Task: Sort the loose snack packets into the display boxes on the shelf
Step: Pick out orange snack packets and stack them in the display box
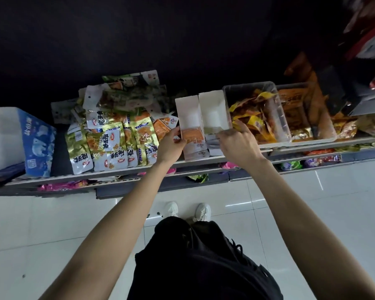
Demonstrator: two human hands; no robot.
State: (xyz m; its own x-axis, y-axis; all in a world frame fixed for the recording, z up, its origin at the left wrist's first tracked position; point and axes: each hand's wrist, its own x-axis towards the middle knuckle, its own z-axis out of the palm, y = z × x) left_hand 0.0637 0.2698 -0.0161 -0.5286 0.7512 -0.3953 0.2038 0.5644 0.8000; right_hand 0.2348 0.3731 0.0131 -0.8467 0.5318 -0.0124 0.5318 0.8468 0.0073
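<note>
- Snack packets [108,139]: glossy foil and plastic film.
- Display boxes [187,114]: matt white card.
- Bin [278,118]: clear, smooth plastic.
- Floor tiles [52,224]: white, glossy — light glints off them.

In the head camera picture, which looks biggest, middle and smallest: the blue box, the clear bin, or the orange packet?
1. Blue box and clear bin look about alike; the box sits nearer the edge of the wide view, so I won't rank them.
2. Orange packet, clearly smallest.
</note>
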